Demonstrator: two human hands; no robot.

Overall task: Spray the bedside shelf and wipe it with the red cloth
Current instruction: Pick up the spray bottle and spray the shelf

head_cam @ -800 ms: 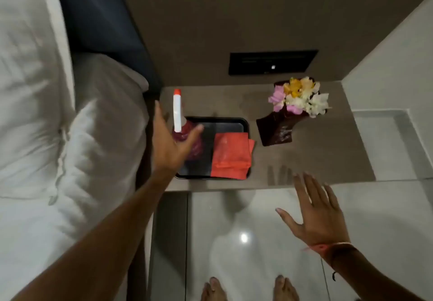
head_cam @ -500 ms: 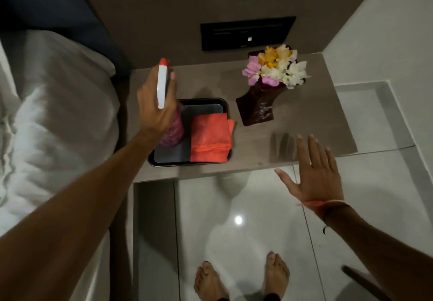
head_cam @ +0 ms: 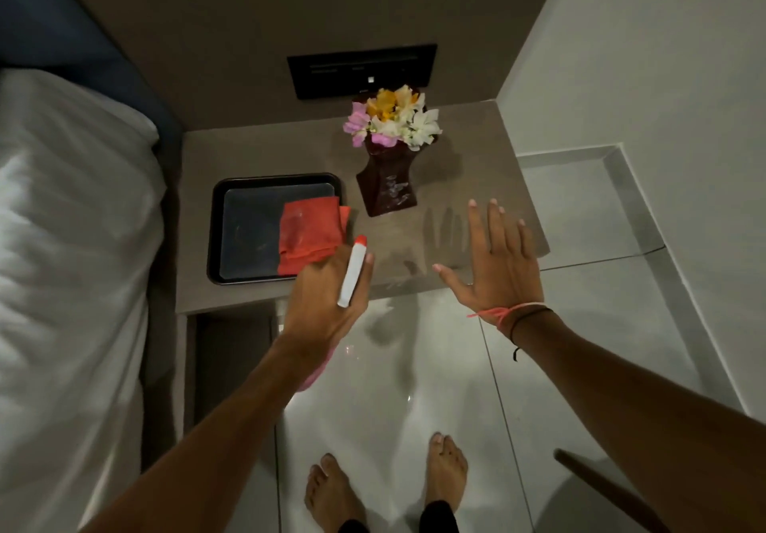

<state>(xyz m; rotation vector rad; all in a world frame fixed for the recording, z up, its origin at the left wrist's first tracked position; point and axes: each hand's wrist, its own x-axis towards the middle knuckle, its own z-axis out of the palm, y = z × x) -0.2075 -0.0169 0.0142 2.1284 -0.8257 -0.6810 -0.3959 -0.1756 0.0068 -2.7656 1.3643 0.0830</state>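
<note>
Person stands barefoot at the bedside shelf (head_cam: 468, 159), bed w/ white bedding (head_cam: 70, 242) on their left.

Left hand (head_cam: 323, 304) is wrapped tight round the spray bottle (head_cam: 352, 271), held up over the shelf's front edge. White head w/ red tip points away from the person, toward the shelf. Pink bottle body shows only as a sliver below the wrist (rest hidden by hand and forearm).

Right hand (head_cam: 497, 259) is flat, fingers spread, holding nothing, above the front right part of the shelf. Its shadow falls on the surface just beside it. Can't tell if the palm touches. Thread bands on that wrist.

Red cloth (head_cam: 309, 234) lies folded in the right side of the black tray (head_cam: 217, 234), one corner over the tray's rim; the left hand covers its near corner. Tray sits on the shelf's left half.

Dark vase (head_cam: 387, 188) w/ flowers (head_cam: 391, 120) stands upright just right of the tray, nr the wall. Black wall panel (head_cam: 360, 70) behind it.
</note>
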